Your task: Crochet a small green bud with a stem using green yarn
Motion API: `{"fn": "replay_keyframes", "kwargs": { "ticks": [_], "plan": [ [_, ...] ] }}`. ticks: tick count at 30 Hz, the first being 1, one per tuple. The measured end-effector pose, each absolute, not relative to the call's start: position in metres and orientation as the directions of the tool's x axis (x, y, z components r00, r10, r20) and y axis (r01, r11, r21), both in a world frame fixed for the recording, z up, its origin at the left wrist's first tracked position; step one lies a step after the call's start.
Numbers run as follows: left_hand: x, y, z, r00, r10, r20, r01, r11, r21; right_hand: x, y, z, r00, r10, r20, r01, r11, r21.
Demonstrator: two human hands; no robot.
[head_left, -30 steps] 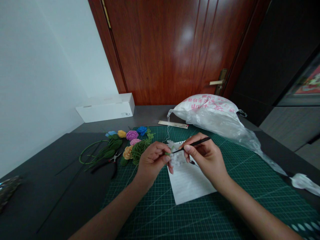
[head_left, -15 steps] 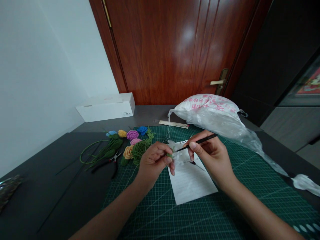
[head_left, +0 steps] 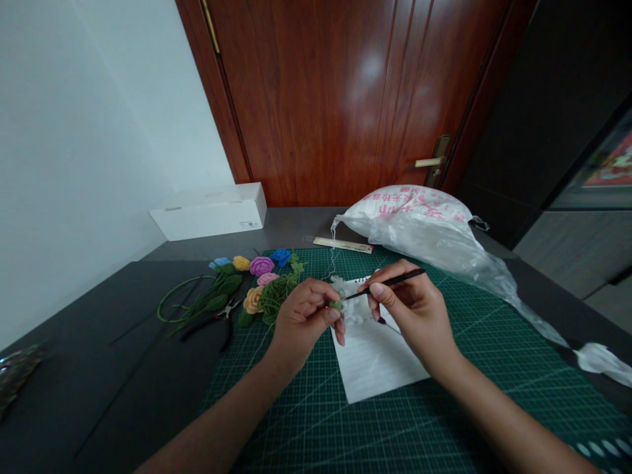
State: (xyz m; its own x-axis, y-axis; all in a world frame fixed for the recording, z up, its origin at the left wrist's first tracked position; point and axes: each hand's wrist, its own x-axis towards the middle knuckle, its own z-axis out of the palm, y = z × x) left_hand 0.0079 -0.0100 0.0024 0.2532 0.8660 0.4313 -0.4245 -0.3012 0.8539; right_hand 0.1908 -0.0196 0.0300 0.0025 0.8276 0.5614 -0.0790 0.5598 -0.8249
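Left hand [head_left: 303,318] pinches white fluffy yarn piece [head_left: 351,309] just beside right hand [head_left: 412,309], whose fingers close on slim black tool [head_left: 395,284]. Tip sits at green bit [head_left: 336,305] (exact contact hidden); tight pinch steadies work.

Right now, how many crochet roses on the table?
6, at the left edge of the cutting mat: light blue, yellow, purple, blue, pink, peach. Some may hide under leaves.

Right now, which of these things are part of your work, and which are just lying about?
In use: left hand holding white fluffy yarn; right hand holding black crochet hook.
Lying about: crocheted roses, pliers, white box, lined paper.
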Motion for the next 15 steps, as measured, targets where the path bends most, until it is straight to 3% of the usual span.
{"fn": "replay_keyframes", "kwargs": {
  "ticks": [15],
  "plan": [
    [0.0095, -0.0111, 0.0040, 0.232, 0.872, 0.430, -0.435, -0.303, 0.848, 0.1897, -0.0154, 0.0299, -0.002, 0.878, 0.479, -0.186, 0.470, -0.863]
  ]
}}
